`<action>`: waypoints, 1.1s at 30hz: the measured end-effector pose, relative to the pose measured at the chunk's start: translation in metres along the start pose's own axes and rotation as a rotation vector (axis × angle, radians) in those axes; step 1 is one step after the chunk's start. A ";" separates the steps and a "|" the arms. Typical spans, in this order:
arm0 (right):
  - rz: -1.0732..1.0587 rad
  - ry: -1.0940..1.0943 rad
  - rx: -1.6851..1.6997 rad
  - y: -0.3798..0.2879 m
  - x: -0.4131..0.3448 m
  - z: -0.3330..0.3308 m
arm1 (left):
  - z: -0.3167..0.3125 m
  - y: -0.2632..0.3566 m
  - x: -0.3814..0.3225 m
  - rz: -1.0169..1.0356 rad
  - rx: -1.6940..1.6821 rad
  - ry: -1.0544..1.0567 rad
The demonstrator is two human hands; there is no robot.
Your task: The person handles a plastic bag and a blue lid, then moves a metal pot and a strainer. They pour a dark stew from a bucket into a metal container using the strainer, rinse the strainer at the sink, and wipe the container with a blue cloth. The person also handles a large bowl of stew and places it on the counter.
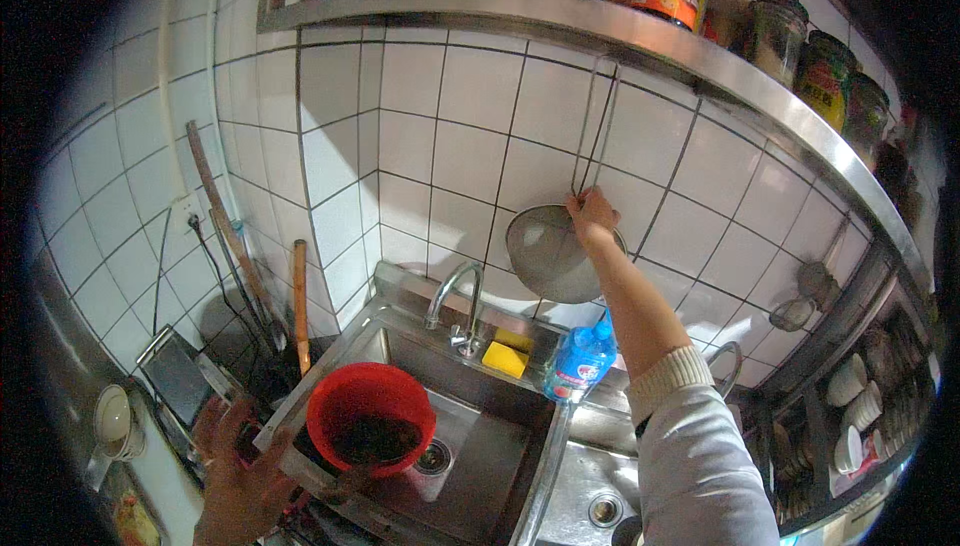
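Observation:
My right hand point(595, 216) is raised to the tiled wall, its fingers closed at the handle joint of a metal mesh strainer point(544, 253). The strainer's long wire handle runs up toward the shelf, its bowl against the wall. My left hand point(244, 463), fingers spread and holding nothing, is low at the left, beside a red plastic basin point(322, 411). The basin stands in the left sink bowl point(480, 463) with dark contents that I cannot make out.
A curved faucet point(476, 298), yellow sponges point(506, 358) and a blue detergent bottle point(581, 362) line the sink's back ledge. Above runs a steel shelf point(465, 2) with jars. A wooden handle point(300, 306) leans at left; a bowl rack point(817, 433) stands right.

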State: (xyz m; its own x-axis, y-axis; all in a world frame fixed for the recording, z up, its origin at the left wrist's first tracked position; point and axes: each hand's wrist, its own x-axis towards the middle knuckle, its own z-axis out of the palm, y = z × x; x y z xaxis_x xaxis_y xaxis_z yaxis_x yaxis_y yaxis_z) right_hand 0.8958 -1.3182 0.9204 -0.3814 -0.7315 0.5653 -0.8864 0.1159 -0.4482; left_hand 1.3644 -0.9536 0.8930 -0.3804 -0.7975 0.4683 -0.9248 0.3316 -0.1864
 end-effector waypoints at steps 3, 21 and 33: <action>0.160 -0.037 -0.060 0.036 0.021 0.017 | 0.022 -0.019 -0.053 -0.373 -0.022 0.001; -0.241 0.064 0.113 0.065 -0.074 0.000 | 0.075 0.005 -0.096 -0.433 -0.607 0.167; 1.314 0.246 0.994 0.245 -0.641 -0.298 | 0.084 0.232 -0.093 0.263 -1.288 -0.593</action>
State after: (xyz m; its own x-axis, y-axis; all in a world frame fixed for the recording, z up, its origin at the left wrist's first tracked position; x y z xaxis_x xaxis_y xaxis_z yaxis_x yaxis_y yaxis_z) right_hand 0.8444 -0.6207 0.6552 -0.7973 -0.3610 -0.4838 0.5151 0.0109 -0.8571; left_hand 1.1842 -0.8449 0.7337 -0.7783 -0.6247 0.0632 -0.3014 0.4599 0.8353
